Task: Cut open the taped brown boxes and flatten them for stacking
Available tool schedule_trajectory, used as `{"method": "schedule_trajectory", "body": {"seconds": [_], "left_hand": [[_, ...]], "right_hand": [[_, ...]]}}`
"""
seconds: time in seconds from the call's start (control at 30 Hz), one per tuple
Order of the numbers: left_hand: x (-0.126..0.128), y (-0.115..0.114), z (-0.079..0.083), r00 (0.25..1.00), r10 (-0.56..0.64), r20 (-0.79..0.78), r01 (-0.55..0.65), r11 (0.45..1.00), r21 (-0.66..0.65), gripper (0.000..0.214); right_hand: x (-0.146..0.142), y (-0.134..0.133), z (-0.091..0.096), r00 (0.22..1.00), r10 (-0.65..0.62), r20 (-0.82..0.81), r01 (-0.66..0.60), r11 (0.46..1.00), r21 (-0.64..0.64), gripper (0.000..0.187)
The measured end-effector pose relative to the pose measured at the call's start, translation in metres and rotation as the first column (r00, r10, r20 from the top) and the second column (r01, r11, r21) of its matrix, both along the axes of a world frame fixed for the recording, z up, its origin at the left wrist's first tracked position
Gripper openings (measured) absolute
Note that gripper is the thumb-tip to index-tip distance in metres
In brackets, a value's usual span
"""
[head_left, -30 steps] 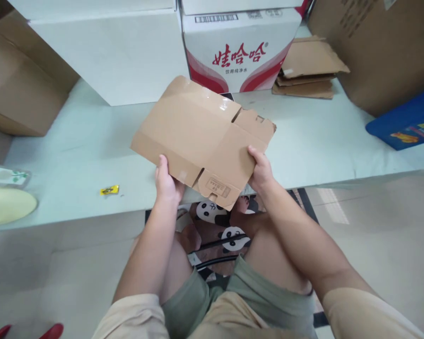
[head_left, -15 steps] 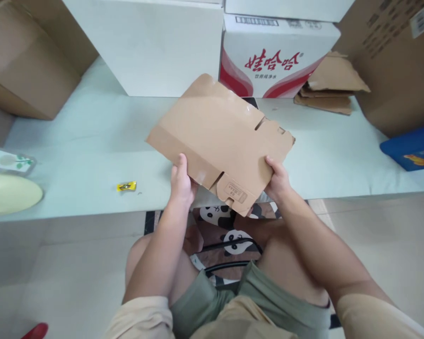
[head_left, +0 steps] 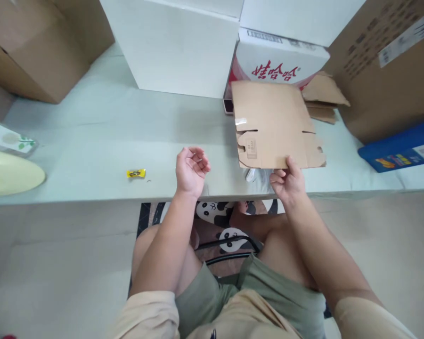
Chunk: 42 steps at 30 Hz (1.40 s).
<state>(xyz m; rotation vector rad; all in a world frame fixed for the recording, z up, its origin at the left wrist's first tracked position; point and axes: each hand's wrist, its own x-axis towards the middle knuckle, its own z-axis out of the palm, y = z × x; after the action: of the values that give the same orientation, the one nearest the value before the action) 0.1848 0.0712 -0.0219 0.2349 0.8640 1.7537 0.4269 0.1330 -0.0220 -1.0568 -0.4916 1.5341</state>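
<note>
A flattened brown cardboard box point(head_left: 273, 122) is held up over the right part of the pale table point(head_left: 92, 141), its flaps toward me. My right hand point(head_left: 286, 181) pinches its near edge between thumb and fingers. My left hand point(head_left: 191, 169) hovers over the table's front edge, palm up, fingers loosely curled, holding nothing. A small yellow wrapper point(head_left: 136, 173) lies on the table to the left of that hand.
A large white box point(head_left: 176, 44) and a white carton with red lettering point(head_left: 279, 59) stand at the back. Brown cartons point(head_left: 31, 42) point(head_left: 388, 66) flank them. Cardboard scraps point(head_left: 323, 96), a blue packet point(head_left: 399, 148) and a pale plate point(head_left: 10, 174) also lie on the table.
My left hand has let go of the cardboard and dropped toward the table edge. My right hand has swung the cardboard to the right and turned it square to me.
</note>
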Motion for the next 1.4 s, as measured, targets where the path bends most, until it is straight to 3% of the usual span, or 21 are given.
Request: {"method": "schedule_trajectory", "body": {"seconds": [0.13, 0.23, 0.33, 0.47, 0.53, 0.6, 0.67, 0.77, 0.83, 0.97, 1.17, 1.4], "left_hand": [[-0.001, -0.002, 0.004, 1.000, 0.012, 0.017, -0.013, 0.999, 0.036, 0.034], [-0.001, -0.003, 0.005, 0.999, -0.003, 0.035, 0.002, 1.000, 0.024, 0.034], [-0.001, -0.002, 0.006, 0.999, -0.023, 0.039, 0.022, 0.999, 0.032, 0.034], [-0.002, 0.000, 0.004, 1.000, -0.012, 0.027, 0.011, 0.999, 0.037, 0.034], [-0.003, 0.002, 0.002, 1.000, -0.009, 0.015, 0.009, 0.999, 0.033, 0.034], [-0.003, 0.004, 0.000, 1.000, -0.006, 0.007, 0.006, 0.999, 0.039, 0.035], [-0.003, 0.006, -0.001, 1.000, -0.003, 0.006, 0.003, 0.999, 0.049, 0.035], [-0.004, 0.007, 0.000, 1.000, -0.012, 0.011, 0.011, 0.998, 0.054, 0.034], [-0.005, 0.006, 0.001, 1.000, -0.010, 0.019, 0.009, 0.998, 0.058, 0.034], [-0.007, 0.001, 0.005, 0.999, -0.004, 0.038, 0.001, 0.998, 0.068, 0.033], [-0.012, -0.010, 0.016, 0.995, 0.016, 0.096, -0.025, 0.996, 0.089, 0.034], [-0.041, -0.026, 0.025, 0.973, 0.082, 0.217, -0.119, 0.979, 0.166, 0.033]], "right_hand": [[0.030, -0.012, 0.015, 0.962, -0.225, 0.158, 0.225, 0.974, 0.015, 0.033], [0.063, -0.015, 0.026, 0.868, -0.354, 0.349, 0.346, 0.934, 0.088, 0.021], [0.093, -0.005, 0.042, 0.775, -0.456, 0.437, 0.426, 0.888, 0.171, 0.020], [0.119, 0.049, 0.077, 0.685, -0.499, 0.531, 0.433, 0.865, 0.254, 0.026], [0.124, 0.089, 0.092, 0.674, -0.461, 0.577, 0.366, 0.887, 0.280, 0.026], [0.125, 0.123, 0.094, 0.660, -0.391, 0.641, 0.294, 0.920, 0.259, 0.025], [0.122, 0.142, 0.081, 0.631, -0.285, 0.721, 0.208, 0.958, 0.197, 0.021], [0.110, 0.129, 0.034, 0.527, -0.111, 0.843, 0.012, 0.992, 0.123, 0.007], [0.102, 0.102, -0.003, 0.294, -0.011, 0.956, -0.221, 0.972, 0.079, 0.015], [0.087, 0.051, -0.054, 0.031, -0.037, 0.999, -0.459, 0.887, 0.047, 0.039], [0.080, 0.034, -0.066, -0.191, -0.183, 0.964, -0.544, 0.838, 0.052, 0.048], [0.082, 0.036, -0.067, -0.293, -0.241, 0.925, -0.573, 0.819, 0.031, 0.045]]}}
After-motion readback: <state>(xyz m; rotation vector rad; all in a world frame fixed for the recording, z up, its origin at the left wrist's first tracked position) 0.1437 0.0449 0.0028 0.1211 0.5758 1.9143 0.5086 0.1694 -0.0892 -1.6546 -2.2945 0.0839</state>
